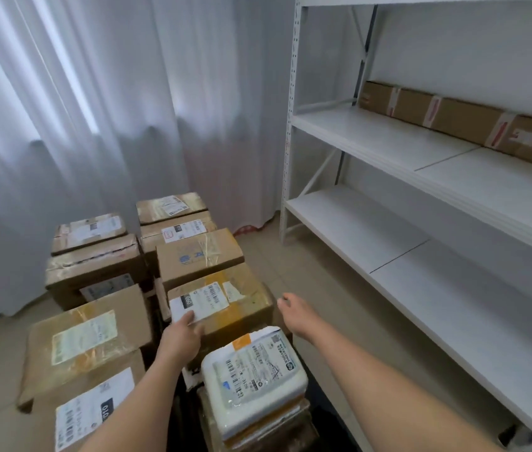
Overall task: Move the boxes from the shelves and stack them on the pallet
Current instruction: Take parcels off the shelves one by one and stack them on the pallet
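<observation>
**Stacked parcels beside white shelving**

White padded parcel (pixel 253 376): lying nearest the viewer, topping the near end of the stack. Brown box with a "088" label (pixel 222 305): sitting just behind the white padded parcel; left hand (pixel 181 337) pressing its near edge, fingers spread flat, gripping nothing. Right hand (pixel 294 309) hovering off that box's right side, fingers loosely curled and empty. Cardboard boxes showing around the white padded parcel: about nine, packed edge to edge. Long box (pixel 460 120): one, resting on the white shelving (pixel 388 141), well right of the parcel. A strip of bare floor (pixel 317 288) is lying open between stack and shelving.
</observation>
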